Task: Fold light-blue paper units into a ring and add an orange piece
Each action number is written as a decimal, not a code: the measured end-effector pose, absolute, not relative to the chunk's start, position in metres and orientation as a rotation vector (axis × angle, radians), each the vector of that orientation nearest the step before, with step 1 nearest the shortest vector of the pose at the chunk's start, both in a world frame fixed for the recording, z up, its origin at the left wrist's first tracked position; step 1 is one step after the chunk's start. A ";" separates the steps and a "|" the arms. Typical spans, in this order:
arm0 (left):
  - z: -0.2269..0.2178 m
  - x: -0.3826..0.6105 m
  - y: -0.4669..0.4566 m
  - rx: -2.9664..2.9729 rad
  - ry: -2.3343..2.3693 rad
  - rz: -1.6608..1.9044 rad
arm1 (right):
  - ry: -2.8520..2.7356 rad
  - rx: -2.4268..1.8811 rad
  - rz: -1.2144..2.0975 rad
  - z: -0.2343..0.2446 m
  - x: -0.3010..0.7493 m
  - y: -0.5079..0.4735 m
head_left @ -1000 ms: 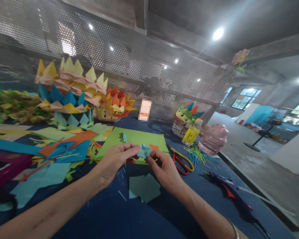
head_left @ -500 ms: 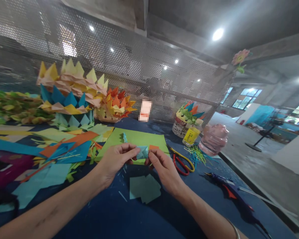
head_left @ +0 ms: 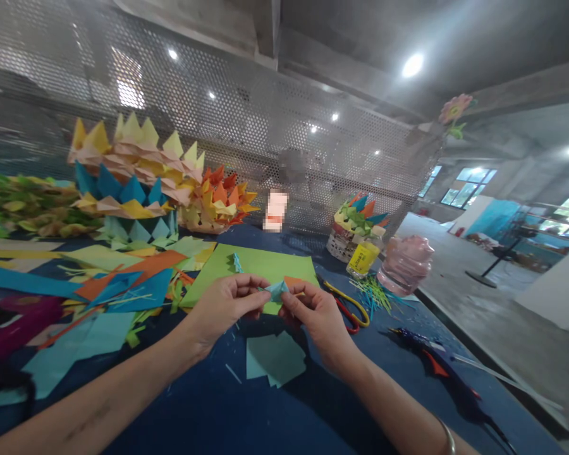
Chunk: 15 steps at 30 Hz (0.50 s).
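Note:
A small folded light-blue paper piece [head_left: 275,290] is pinched between my left hand [head_left: 226,306] and my right hand [head_left: 315,316], just above the blue table [head_left: 208,411]. Both hands have their fingertips closed on it. Behind the hands lies a green paper sheet [head_left: 256,265] with a small blue folded piece [head_left: 238,261] on it. Below the hands, flat light-blue paper squares [head_left: 275,359] rest on the table.
Red and yellow scissors [head_left: 348,304] lie right of the hands. A glue gun [head_left: 436,360] lies at the right. Stacked paper origami rings [head_left: 133,170], loose coloured paper [head_left: 99,278], a basket [head_left: 348,237], a yellow-labelled bottle [head_left: 364,256] and a pink jar [head_left: 405,264] stand behind. Perforated metal screen at back.
Both hands shifted slightly while working the light-blue piece; it now looks narrower and more pointed between the fingertips.

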<state>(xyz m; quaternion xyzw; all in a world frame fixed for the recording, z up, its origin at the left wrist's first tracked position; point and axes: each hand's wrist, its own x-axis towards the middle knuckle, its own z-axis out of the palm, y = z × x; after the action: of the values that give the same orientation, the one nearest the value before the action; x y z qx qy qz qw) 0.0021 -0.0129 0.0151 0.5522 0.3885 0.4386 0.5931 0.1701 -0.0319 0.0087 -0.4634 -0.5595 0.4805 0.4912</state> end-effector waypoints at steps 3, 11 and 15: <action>0.015 0.000 -0.013 1.326 0.862 0.958 | -1.354 -1.162 1.156 0.009 0.170 -0.032; 0.013 0.002 -0.011 1.352 0.928 0.972 | -1.428 -1.161 1.137 0.008 0.170 -0.032; 0.013 0.002 -0.011 1.313 0.978 1.011 | -1.402 -1.128 1.172 0.010 0.168 -0.035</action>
<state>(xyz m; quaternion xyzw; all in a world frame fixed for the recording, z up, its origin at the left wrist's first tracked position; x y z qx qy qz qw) 0.0021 -0.0106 0.0131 0.5596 0.4171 0.4311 0.5718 0.1679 -0.0346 0.0099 -0.4618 -0.5738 0.4796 0.4769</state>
